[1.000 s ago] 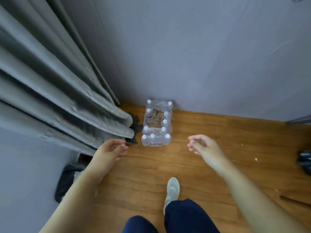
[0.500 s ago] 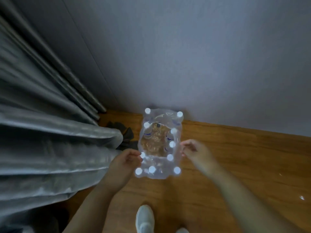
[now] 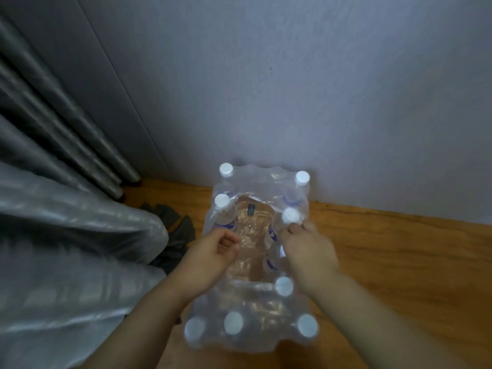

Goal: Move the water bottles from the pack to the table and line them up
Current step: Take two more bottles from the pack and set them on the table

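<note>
A shrink-wrapped pack of water bottles (image 3: 250,331) with white caps stands on the wooden floor against the wall. Its clear wrap is torn open in the middle, where several slots are bare. My right hand (image 3: 308,251) reaches in from the right, and its fingertips close around the neck of a bottle (image 3: 291,215) on the pack's right side. Under its palm lies part of another bottle (image 3: 273,259). My left hand (image 3: 213,257) is curled over the left edge of the opening. Blur hides whether it pinches the wrap.
Grey curtain folds (image 3: 66,235) hang close on the left, and dark cloth (image 3: 175,227) lies at their foot. The grey wall (image 3: 292,89) stands right behind the pack. Wooden floor (image 3: 399,262) stretches to the right. No table is in view.
I have come closer and bent over the pack. Both hands went from beside the pack into its torn middle, the right one onto a bottle neck.
</note>
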{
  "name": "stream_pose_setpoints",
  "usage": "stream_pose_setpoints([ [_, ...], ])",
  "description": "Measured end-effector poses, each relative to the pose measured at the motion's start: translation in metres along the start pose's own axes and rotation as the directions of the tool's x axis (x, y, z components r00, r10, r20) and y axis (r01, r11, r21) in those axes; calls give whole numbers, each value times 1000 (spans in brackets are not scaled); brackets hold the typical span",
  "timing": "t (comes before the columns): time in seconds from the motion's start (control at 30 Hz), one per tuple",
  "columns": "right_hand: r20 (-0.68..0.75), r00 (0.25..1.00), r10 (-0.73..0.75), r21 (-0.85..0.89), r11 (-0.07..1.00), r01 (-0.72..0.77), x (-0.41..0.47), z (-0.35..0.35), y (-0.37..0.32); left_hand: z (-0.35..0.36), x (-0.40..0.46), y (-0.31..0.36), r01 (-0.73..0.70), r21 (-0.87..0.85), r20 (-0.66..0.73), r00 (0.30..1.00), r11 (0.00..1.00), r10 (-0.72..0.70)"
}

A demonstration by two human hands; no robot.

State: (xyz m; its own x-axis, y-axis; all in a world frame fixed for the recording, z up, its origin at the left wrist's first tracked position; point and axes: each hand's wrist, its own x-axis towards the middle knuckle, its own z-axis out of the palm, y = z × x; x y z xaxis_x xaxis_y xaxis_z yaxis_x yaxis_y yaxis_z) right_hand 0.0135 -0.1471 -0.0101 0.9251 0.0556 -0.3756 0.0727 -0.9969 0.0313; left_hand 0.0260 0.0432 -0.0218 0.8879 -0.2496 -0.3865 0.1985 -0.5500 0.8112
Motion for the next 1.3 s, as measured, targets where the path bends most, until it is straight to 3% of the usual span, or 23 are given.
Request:
stream_pose_setpoints([
  [0.27, -2, 999, 36, 25, 999, -36, 1, 6, -3, 46, 62, 26, -227, 210, 83, 973, 951, 214],
  [0.37, -7, 1000, 28, 66, 997, -28, -2, 7, -3, 60, 83, 30, -238, 264, 68, 971, 935, 228],
  [0.5, -31, 999, 43, 123, 992, -39, -1, 12, -2, 75, 99, 21, -209, 34, 17, 978, 977, 208],
  [0.67, 0, 999, 43, 121, 992, -43, 0, 12, -1, 80, 104, 20, -240, -49, 66, 968, 970, 243],
  [0.8, 8, 1000, 31, 146, 989, -31, 1, 13, 1, 72, 95, 17, -301, 206, 44, 953, 931, 298],
  [0.93, 20, 999, 25, 173, 984, -28, 2, 12, -3, 50, 79, 10, -311, 508, 95, 947, 803, 306],
  [1.13, 43, 996, 75, 343, 936, -85, -3, -13, -9, 20, 47, 29, -253, 644, -36, 933, 722, 359],
  [1.3, 18, 996, 86, 389, 917, -86, -21, -74, -11, -33, -3, 73, -209, 667, -104, 924, 715, 367],
])
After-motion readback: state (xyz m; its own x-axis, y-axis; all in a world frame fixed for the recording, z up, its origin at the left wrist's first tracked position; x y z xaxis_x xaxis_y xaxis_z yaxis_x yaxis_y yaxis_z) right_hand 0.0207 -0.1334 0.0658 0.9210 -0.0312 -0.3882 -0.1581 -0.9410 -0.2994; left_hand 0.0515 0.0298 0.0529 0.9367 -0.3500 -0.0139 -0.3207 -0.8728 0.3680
